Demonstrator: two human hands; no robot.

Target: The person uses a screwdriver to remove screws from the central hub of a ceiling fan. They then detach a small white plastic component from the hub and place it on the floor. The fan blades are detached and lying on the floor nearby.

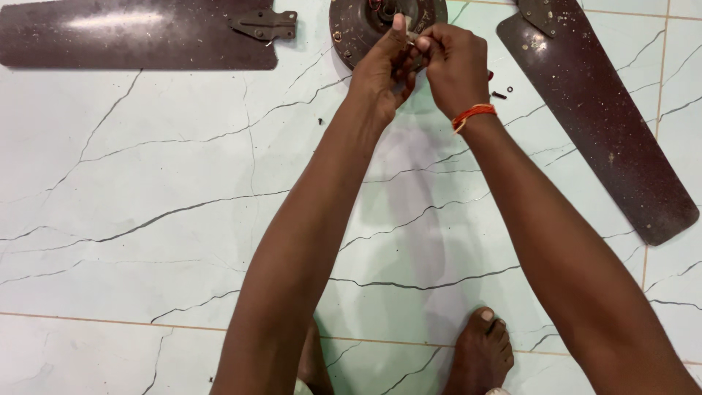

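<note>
A round brown ceiling-fan motor housing [356, 29] lies on the tiled floor at the top middle, partly cut off by the frame edge. Both my hands meet over its lower right rim. My left hand [382, 67] has its fingers pinched together on a small pale part, index finger pointing up. My right hand [455, 64], with an orange thread around the wrist, is closed on the same small part beside it. What the part is cannot be made out.
One brown fan blade [139, 35] with its metal bracket [265, 23] lies at top left, another blade [599, 117] runs diagonally at right. Small dark screws [499, 94] sit on the white marbled tiles near my right wrist. My bare feet [479, 355] are at the bottom.
</note>
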